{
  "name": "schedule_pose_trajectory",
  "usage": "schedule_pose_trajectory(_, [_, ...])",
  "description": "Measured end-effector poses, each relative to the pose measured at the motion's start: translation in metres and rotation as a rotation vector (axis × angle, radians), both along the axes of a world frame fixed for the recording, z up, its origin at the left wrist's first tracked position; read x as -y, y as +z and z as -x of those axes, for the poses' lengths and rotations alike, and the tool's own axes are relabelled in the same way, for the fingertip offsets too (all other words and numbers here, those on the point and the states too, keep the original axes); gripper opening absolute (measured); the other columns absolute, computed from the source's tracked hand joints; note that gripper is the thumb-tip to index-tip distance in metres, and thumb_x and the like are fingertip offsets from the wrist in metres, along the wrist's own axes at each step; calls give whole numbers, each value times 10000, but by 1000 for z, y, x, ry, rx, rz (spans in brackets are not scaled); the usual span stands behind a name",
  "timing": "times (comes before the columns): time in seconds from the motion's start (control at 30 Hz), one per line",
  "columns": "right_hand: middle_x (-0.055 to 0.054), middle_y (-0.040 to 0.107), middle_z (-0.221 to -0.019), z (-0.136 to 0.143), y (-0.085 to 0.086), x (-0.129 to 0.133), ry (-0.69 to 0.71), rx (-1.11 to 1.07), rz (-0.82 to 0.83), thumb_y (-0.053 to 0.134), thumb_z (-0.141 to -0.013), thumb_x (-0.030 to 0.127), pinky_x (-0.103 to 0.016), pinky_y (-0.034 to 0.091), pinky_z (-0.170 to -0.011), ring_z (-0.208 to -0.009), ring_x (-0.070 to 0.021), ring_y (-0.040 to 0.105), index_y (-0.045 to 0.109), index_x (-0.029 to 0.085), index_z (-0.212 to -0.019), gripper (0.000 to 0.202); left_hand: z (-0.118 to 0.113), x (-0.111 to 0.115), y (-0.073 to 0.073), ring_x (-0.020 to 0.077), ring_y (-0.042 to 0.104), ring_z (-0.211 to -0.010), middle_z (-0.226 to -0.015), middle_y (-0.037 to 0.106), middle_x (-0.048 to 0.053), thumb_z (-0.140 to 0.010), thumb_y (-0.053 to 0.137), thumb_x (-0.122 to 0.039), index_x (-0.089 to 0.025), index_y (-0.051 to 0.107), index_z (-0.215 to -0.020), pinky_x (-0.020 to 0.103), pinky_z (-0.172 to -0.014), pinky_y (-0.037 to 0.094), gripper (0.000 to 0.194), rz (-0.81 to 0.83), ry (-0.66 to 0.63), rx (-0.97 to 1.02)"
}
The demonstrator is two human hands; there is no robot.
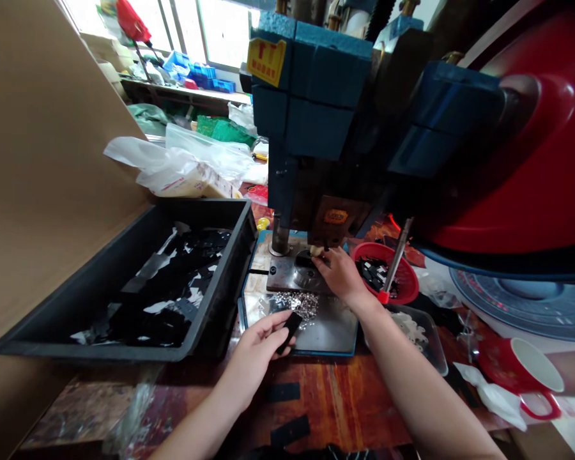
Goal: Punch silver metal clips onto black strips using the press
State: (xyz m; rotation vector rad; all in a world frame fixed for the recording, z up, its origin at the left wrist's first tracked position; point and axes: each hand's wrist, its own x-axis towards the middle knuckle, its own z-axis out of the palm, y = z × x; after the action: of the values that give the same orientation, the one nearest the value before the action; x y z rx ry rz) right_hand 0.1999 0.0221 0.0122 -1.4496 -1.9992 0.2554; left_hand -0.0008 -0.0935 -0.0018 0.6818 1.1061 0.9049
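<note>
A blue press point(311, 96) stands over a metal base plate point(333, 332), with small shiny metal pieces point(301, 305) heaped on it. My left hand point(261, 342) is closed on a small black rectangular piece point(290, 332) in front of that heap. Under the press head, my right hand point(339, 273) reaches to the die block point(287, 275), its fingertips pinched at a small pale part point(316, 251). Whether the fingers hold that part or only touch it is unclear. Two more black pieces point(283, 392) lie on the wooden table near its front edge.
A large black tray point(220, 281) of black and pale pieces is at the left, beside cardboard point(52, 160). At the right are a red basket point(407, 291), a clear container point(436, 345), a red mug point(503, 364) and a big red wheel or cover point(522, 172).
</note>
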Motion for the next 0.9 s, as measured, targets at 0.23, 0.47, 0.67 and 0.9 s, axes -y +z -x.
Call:
schedule_pose_trajectory(0.23, [-54, 612, -868, -1, -1, -2, 21, 2, -29, 566, -856, 241, -288, 448, -784, -868, -188, 581, 678, 198, -874, 121, 3, -1, -9, 151, 639, -812, -1025, 684, 64, -751, 660, -267, -195, 634, -1122, 272, -741, 494, 379, 3, -22, 30])
schedule_pose_trajectory(0.47, [-66, 631, -899, -4, 6, 19, -50, -86, -100, 518, -877, 258, -327, 440, -816, -884, -204, 580, 653, 189, -886, 152, 1, -2, 5, 169, 661, -835, -988, 682, 75, -779, 652, -233, -178, 616, -1157, 263, -728, 526, 384, 89, 33, 148])
schedule_pose_trajectory(0.67, [-36, 682, -906, 13, -3, 75, 65, -291, 237, 483, -890, 313, -293, 466, -786, -855, -174, 618, 660, 218, -930, 205, 1, -2, 13, 199, 675, -818, -896, 687, 82, -843, 563, -218, -157, 588, -1194, 290, -694, 552, 357, 118, 47, 233])
schedule_pose_trajectory(0.9, [-55, 699, -980, 22, -11, 99, 120, -508, 534, 465, -890, 413, -316, 482, -818, -901, -183, 635, 662, 179, -1048, 344, -2, -1, 13, 190, 679, -788, -883, 694, 93, -865, 538, -242, -135, 585, -1193, 277, -668, 557, 348, 117, 21, 287])
